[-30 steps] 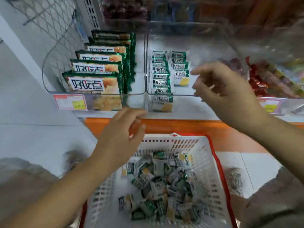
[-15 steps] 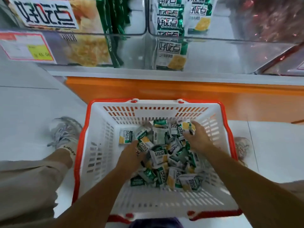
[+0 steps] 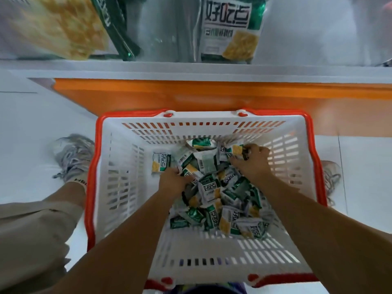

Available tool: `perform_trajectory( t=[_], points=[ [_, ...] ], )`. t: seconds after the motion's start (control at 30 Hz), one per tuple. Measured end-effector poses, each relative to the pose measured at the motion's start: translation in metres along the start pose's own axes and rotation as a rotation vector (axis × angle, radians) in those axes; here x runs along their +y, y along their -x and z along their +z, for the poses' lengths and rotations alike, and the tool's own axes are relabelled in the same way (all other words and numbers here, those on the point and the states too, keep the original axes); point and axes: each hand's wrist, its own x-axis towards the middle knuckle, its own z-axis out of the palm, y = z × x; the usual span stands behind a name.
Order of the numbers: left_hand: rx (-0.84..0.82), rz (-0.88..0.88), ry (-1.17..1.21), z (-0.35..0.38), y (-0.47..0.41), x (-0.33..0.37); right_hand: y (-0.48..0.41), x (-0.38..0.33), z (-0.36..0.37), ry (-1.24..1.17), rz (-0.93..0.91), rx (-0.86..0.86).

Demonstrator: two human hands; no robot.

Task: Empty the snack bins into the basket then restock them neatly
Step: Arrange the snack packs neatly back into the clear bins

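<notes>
- Both my hands are down in the basket [image 3: 127, 187], which sits on the floor against the orange base of the shelf [image 3: 191, 68].
- The packets [image 3: 212, 194] lie heaped in its right half. One lies apart on the left, flat on the basket floor.
- My left hand [image 3: 172, 181] is at the near-left edge of the heap. Its fingers are curled down round packets and the tips are buried, so I can't count what it has.
- My right hand [image 3: 252, 162] is at the far-right corner, fingers curled and pinching a small bunch with the yellow print showing.
- I read this as the restock pick: gathering packets to take up to the bin [image 3: 307, 28], where one packet stands at the front.
- To do it well, I'd take only a few per hand and turn them all to face the same way before lifting.
- I'd squeeze lightly, since these look like crackers that would break.
- I'd lift straight up, clear of the rim and the shelf edge just above.
- I'd set them upright in a row behind the one standing there.
- The risk I see is loose packets sliding out of an overfull grip.
</notes>
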Motion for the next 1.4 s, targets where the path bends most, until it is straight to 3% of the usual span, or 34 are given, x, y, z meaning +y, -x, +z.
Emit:
perform_trajectory(
  t=[0.17, 0.37, 0.57, 0.7, 0.83, 1.07, 1.3, 1.4],
  points=[
    [-0.057, -0.056, 0.261, -0.010, 0.010, -0.003, 0.008, -0.004, -0.006, -0.082, -0.083, -0.134],
    [-0.116, 0.055, 0.460, -0.024, 0.039, 0.003, 0.039, -0.019, -0.012, -0.289, -0.182, -0.119],
    [-0.243, 0.191, 0.570, -0.033, 0.090, 0.042, 0.099, -0.041, -0.041, -0.719, -0.179, -0.325],
    [-0.397, 0.313, 0.675, -0.044, 0.126, 0.066, 0.139, -0.056, -0.063, -0.876, -0.262, -0.309],
    [-0.429, 0.407, 0.660, -0.065, 0.157, 0.080, 0.171, -0.067, -0.093, -0.952, -0.308, -0.270],
    [-0.373, 0.586, 0.579, -0.113, 0.205, 0.117, 0.206, -0.090, -0.160, -0.898, -0.423, -0.225],
    [-0.173, 0.853, 0.403, -0.170, 0.252, 0.178, 0.233, -0.138, -0.235, -0.928, -0.584, -0.253],
    [-0.107, 0.969, 0.369, -0.190, 0.266, 0.203, 0.229, -0.156, -0.265, -0.792, -0.673, -0.179]
  ],
)
